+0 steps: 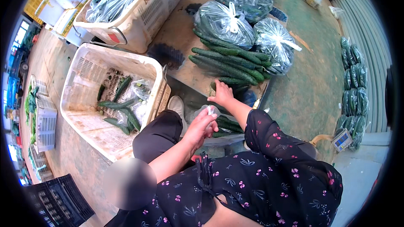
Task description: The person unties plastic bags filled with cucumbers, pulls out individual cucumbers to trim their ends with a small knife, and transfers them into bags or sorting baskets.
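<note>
My left hand (201,129) is closed, pinching the rim of a clear plastic bag (227,138) in front of my lap. Several dark green cucumbers (229,125) lie inside that bag. My right hand (223,95) reaches to the near edge of the low table, its thumb and fingers around the end of a cucumber (213,86); part of the grip is hidden. Just beyond it lies a loose pile of long cucumbers (229,64). Behind the pile sit knotted clear bags of cucumbers (225,25), one more bag (275,46) to their right.
At my left, a white crate (75,96) holds a few cucumbers and plastic scraps. Another crate (155,12) behind it is filled with bagged produce. Packed cucumber bags (353,88) line the shutter wall at right, near a small scale display (342,140). A black crate (63,201) stands lower left.
</note>
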Demonstrator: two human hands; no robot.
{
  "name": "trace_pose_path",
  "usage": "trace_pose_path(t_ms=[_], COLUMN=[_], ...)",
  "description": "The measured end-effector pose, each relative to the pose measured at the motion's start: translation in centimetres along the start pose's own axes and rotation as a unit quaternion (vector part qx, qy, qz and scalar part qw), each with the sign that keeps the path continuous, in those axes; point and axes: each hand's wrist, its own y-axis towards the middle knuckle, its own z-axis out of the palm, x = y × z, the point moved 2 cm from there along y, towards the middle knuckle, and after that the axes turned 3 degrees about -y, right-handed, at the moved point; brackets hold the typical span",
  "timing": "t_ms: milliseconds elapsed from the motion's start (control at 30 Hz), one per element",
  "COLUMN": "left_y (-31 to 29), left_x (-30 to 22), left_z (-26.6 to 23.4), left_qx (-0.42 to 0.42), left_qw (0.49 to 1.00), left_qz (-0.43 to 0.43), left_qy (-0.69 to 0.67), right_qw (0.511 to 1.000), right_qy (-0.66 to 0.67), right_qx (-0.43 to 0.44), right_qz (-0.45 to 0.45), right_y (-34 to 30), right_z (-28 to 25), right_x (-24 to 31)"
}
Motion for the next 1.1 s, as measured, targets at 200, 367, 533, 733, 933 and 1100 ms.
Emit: trace_pose_path(t_ms=[200, 367, 533, 733, 933, 1100], left_y=[-0.2, 0.2, 0.2, 0.4, 0.2, -0.2], left_x=[-0.1, 0.0, -0.1, 0.3, 0.5, 0.3], left_z=[-0.2, -0.4, -0.5, -1.0, -1.3, -0.7], left_qx=[0.009, -0.026, -0.050, -0.032, -0.032, -0.023], left_qw=[0.999, 1.000, 0.999, 0.999, 0.999, 1.000], left_qz=[-0.011, -0.004, -0.005, 0.010, 0.007, -0.004], left_qy=[0.032, 0.010, -0.013, -0.021, -0.006, -0.010], right_qw=[0.998, 0.987, 0.906, 0.770, 0.737, 0.665], right_qy=[0.032, 0.136, 0.418, 0.634, 0.671, 0.719], right_qx=[-0.037, -0.020, -0.050, -0.060, 0.021, 0.196], right_qz=[-0.031, -0.085, -0.038, -0.034, -0.080, -0.049], right_y=[0.7, -2.9, -7.5, -14.2, -18.1, -17.1], right_z=[-0.2, -5.4, -10.6, -19.1, -20.5, -10.9], right_x=[-1.9, -2.8, -4.4, -7.0, -6.2, -4.9])
